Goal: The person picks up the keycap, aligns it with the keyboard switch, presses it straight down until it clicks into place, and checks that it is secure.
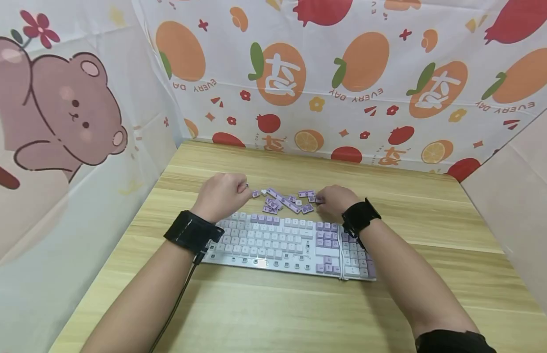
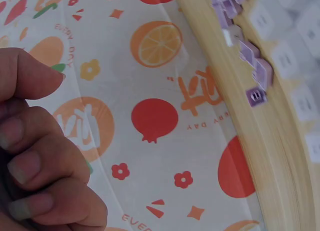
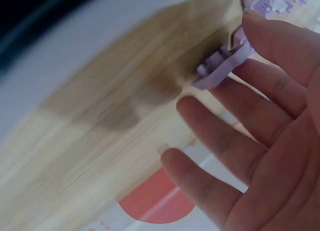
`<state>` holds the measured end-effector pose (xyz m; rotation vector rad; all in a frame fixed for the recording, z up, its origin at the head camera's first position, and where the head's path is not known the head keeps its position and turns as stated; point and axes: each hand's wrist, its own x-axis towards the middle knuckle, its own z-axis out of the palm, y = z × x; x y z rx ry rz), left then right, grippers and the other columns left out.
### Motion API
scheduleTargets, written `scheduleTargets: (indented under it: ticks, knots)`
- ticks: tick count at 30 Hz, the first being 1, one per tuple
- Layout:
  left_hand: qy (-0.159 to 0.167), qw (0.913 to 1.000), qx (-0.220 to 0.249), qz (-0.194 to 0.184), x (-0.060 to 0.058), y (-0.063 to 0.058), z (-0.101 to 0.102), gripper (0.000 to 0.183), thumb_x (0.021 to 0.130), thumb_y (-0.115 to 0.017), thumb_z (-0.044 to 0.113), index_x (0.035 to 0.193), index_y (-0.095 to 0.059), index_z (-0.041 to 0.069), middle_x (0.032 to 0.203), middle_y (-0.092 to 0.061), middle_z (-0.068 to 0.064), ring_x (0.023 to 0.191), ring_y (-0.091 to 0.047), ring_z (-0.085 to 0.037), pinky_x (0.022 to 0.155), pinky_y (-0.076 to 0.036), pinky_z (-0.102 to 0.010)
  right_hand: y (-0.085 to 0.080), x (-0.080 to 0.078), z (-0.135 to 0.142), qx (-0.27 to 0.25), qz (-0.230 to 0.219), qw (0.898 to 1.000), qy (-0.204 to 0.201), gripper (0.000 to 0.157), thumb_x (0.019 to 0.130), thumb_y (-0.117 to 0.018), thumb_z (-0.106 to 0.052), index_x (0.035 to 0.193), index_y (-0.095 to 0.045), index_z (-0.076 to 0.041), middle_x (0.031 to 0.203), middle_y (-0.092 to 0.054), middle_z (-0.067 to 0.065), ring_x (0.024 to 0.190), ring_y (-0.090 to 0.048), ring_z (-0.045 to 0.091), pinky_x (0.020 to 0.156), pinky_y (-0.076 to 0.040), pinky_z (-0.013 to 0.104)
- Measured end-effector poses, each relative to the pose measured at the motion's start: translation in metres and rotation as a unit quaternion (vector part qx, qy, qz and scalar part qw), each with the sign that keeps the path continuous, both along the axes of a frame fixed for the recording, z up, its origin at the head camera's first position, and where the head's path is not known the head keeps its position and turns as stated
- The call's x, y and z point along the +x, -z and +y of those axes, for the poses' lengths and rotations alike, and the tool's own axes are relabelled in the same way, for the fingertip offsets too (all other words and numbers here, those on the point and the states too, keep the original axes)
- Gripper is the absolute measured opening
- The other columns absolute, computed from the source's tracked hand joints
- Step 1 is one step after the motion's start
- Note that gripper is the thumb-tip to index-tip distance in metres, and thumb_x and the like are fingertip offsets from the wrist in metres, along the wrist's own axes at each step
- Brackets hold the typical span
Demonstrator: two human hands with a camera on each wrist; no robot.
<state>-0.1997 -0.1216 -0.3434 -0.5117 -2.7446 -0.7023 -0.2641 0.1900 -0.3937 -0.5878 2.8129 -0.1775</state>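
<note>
Behind the keyboard, my right hand pinches a purple keycap between thumb and fingertips. That keycap is tilted, its hollow underside partly showing in the right wrist view; the other fingers are spread. More purple keycaps, one of them long, lie in a loose pile left of this hand, with a few small white ones. To the pile's left, my left hand is curled into a fist above the keyboard's back left corner. A dark spot shows at its front, too small to identify. The left wrist view shows its fingers bent inward, the palm hidden.
The keyboard's front row shows bare switches at its left and middle. A white cable is wrapped around its right part. All of it lies on a wooden table. Printed cloth hangs behind the table, with a bear-print sheet at left.
</note>
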Motion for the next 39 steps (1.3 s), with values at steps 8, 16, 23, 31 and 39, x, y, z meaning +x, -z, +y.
scheduleTargets:
  ticks: [8, 16, 23, 31, 39]
  knots:
    - [0.014, 0.9992, 0.037, -0.004, 0.000, -0.002, 0.012, 0.034, 0.088, -0.055, 0.012, 0.057, -0.041, 0.014, 0.051, -0.034, 0.001, 0.048, -0.036, -0.016, 0.048, -0.026, -0.029, 0.000, -0.003, -0.005, 0.019, 0.040, 0.999, -0.027, 0.006, 0.088, -0.073, -0.012, 0.093, -0.077, -0.011, 0.087, -0.070, 0.001, 0.078, -0.058, 0.018, 0.081, -0.051, 0.036]
    - [0.027, 0.9952, 0.094, -0.007, 0.002, -0.001, 0.022, 0.036, 0.087, -0.057, 0.009, 0.056, -0.039, 0.013, 0.051, -0.031, 0.002, 0.048, -0.033, -0.016, 0.048, -0.025, -0.029, -0.002, -0.008, -0.007, -0.001, 0.030, 1.000, -0.006, 0.022, 0.088, -0.073, -0.011, 0.110, -0.074, -0.009, 0.100, -0.073, 0.007, 0.089, -0.065, 0.021, 0.088, -0.053, 0.039]
    - [0.031, 0.9912, 0.127, -0.023, 0.004, 0.004, 0.024, 0.036, 0.088, -0.058, 0.010, 0.058, -0.038, 0.013, 0.052, -0.031, 0.002, 0.048, -0.034, -0.017, 0.048, -0.026, -0.029, -0.013, 0.000, 0.001, -0.091, 0.009, 0.995, 0.028, 0.033, 0.090, -0.068, -0.016, 0.123, -0.068, -0.010, 0.107, -0.068, 0.008, 0.097, -0.061, 0.024, 0.091, -0.051, 0.042]
    - [0.035, 0.9886, 0.142, -0.035, 0.003, 0.010, 0.030, 0.040, 0.092, -0.062, 0.018, 0.059, -0.040, 0.012, 0.052, -0.033, 0.000, 0.048, -0.038, -0.018, 0.049, -0.029, -0.030, -0.026, 0.025, 0.005, -0.203, 0.051, 0.977, 0.036, 0.028, 0.087, -0.073, -0.017, 0.114, -0.072, -0.009, 0.097, -0.062, 0.003, 0.089, -0.056, 0.021, 0.081, -0.049, 0.036]
    - [0.073, 0.9833, 0.157, -0.057, 0.006, 0.014, 0.036, 0.041, 0.094, -0.065, 0.025, 0.063, -0.042, 0.013, 0.055, -0.036, 0.000, 0.052, -0.042, -0.017, 0.052, -0.032, -0.029, -0.027, 0.053, 0.006, -0.278, 0.083, 0.956, 0.050, 0.028, 0.087, -0.075, -0.027, 0.111, -0.073, -0.014, 0.100, -0.062, -0.002, 0.088, -0.057, 0.017, 0.078, -0.050, 0.033]
